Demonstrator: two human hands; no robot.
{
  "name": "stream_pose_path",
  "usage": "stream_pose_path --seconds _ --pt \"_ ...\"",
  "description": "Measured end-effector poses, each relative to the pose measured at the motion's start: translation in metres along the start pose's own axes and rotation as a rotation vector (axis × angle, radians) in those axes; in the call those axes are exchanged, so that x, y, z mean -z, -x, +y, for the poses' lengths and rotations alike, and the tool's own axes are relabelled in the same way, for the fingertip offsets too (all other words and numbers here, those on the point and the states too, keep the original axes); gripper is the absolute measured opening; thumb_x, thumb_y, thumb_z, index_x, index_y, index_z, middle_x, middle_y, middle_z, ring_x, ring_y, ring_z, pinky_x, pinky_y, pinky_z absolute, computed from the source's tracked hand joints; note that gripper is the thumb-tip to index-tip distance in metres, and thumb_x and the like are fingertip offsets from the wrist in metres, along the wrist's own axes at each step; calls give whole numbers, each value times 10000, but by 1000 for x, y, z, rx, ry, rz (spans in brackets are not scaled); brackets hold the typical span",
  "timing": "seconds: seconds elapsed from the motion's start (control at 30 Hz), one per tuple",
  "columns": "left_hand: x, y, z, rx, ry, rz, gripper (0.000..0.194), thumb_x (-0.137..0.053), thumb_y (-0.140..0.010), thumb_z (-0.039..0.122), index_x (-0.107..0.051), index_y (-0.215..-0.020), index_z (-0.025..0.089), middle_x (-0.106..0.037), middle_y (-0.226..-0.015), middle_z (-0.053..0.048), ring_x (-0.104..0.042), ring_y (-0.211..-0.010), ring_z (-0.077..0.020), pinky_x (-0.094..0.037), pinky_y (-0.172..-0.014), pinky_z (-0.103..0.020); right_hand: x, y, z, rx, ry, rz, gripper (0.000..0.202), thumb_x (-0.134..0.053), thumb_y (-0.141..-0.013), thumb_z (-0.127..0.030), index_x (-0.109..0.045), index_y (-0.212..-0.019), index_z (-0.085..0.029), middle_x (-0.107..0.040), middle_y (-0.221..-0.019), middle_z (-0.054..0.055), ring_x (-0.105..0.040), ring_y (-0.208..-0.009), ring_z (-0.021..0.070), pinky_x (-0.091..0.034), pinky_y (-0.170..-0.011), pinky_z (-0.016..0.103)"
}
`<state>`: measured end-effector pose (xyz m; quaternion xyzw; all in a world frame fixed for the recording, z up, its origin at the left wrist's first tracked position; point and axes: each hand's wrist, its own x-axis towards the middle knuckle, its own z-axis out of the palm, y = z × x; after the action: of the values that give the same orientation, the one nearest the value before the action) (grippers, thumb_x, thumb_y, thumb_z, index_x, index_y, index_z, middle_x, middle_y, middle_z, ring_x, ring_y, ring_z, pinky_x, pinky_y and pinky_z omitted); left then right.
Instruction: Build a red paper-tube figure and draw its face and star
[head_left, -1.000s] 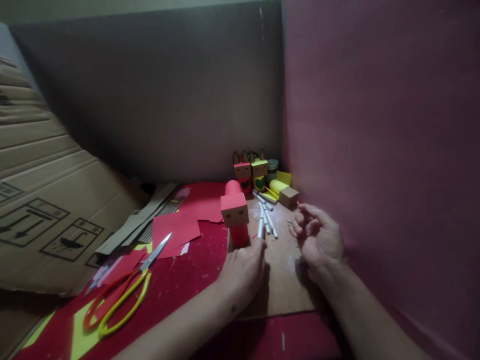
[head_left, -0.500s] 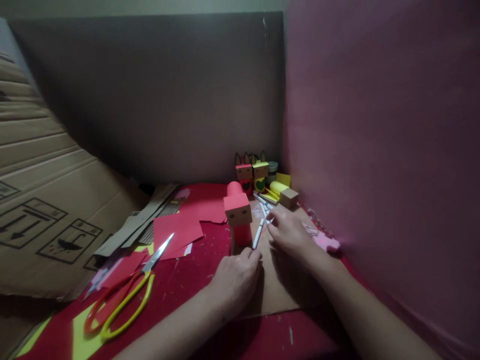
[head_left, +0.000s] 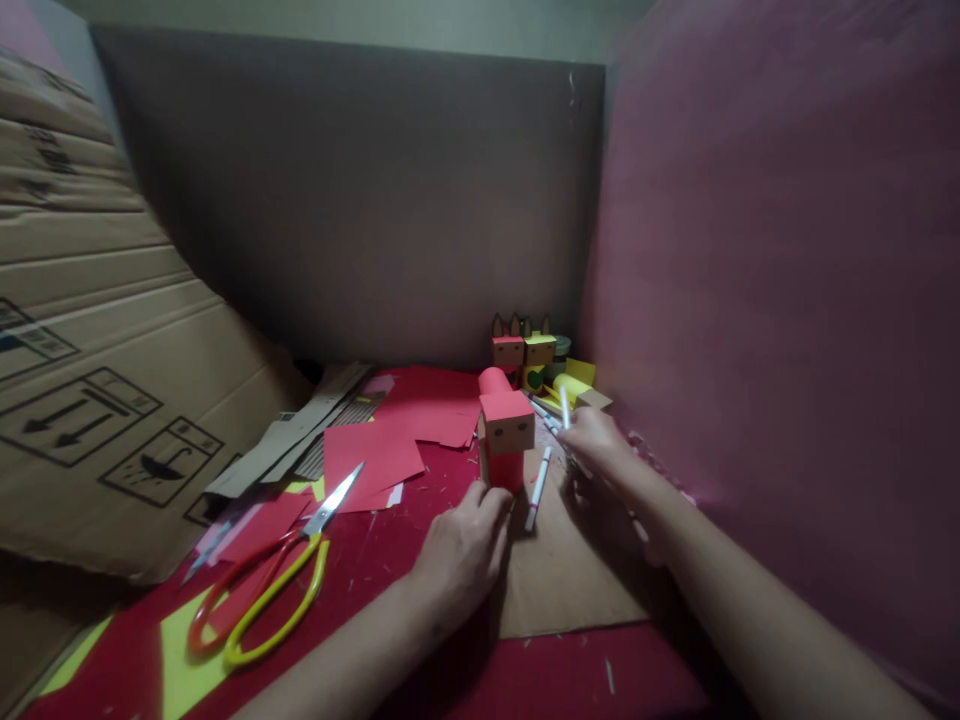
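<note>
A red paper figure (head_left: 508, 420) with a box-shaped cardboard head and two drawn eyes stands on a brown cardboard sheet (head_left: 570, 590). My left hand (head_left: 466, 540) is closed at the figure's base, its fingertips touching the lower red part. A white marker (head_left: 538, 488) lies on the sheet just right of the figure. My right hand (head_left: 596, 450) is closed on another white marker (head_left: 565, 408), which points upward from the fingers. More markers (head_left: 544, 415) lie behind, partly hidden by this hand.
Two eared figures, red (head_left: 508, 350) and yellow (head_left: 538, 352), stand at the back beside a jar and a yellow roll (head_left: 573, 388). Large scissors (head_left: 300, 560), red paper (head_left: 371, 460) and cardboard strips (head_left: 296, 430) lie left. A carton (head_left: 112, 330) and pink wall flank the table.
My right hand has lifted a white marker off the sheet. My left hand has moved from near the other marker to the red figure's base. The camera view has shifted slightly.
</note>
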<state>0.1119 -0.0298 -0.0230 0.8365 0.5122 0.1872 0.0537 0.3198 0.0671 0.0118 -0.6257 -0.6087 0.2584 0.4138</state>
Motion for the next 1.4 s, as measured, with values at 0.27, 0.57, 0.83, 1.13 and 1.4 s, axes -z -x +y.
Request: stream_pose_path --seconds 0.27,0.57,0.83,1.13,1.4 --pt "15 1 23 2 625 194 239 -507 -942 297 -591 -1133 181 -675 -936 -64 -630 -751 -166 -520 -676 -295 33 75 -10 -77 -789 -73 283 -776 -608 -383 -658 -726 -154 -648 -609 22 -609 -503 152 -417 -381 227" --pt "16 6 49 -95 748 -98 252 -481 -954 334 -625 -820 177 -623 -747 -10 -539 -666 -139 -413 -644 -266 8 137 -10 -231 -1073 -266 294 -879 -640 -431 -773 -709 -165 -477 -445 -53 -369 -365 42 -241 -351 168" --pt "31 16 55 -222 648 -155 362 -367 -1003 349 -612 -781 201 -490 -675 17 -449 -611 -128 -346 -607 -263 15 160 -23 -130 -1133 -149 282 -868 -686 -436 -735 -654 -189 -444 -378 -58 -325 -332 43 -197 -348 179" --pt "38 26 38 137 1024 -512 514 -408 -963 483 -376 -525 216 -369 -426 55 -298 -389 -76 -207 -422 -241 54 141 -36 9 -1160 333 256 -904 -608 -374 -693 -572 -233 -379 -412 -68 -288 -348 51 -218 -317 214" --pt "49 24 -1 286 980 -312 394 -528 -909 491 -656 -1026 137 -445 -537 80 -386 -458 -78 -287 -463 -209 31 133 -43 234 -852 195 145 -748 -801 -341 -732 -704 -235 -644 -623 5 -567 -597 139 -445 -580 287"
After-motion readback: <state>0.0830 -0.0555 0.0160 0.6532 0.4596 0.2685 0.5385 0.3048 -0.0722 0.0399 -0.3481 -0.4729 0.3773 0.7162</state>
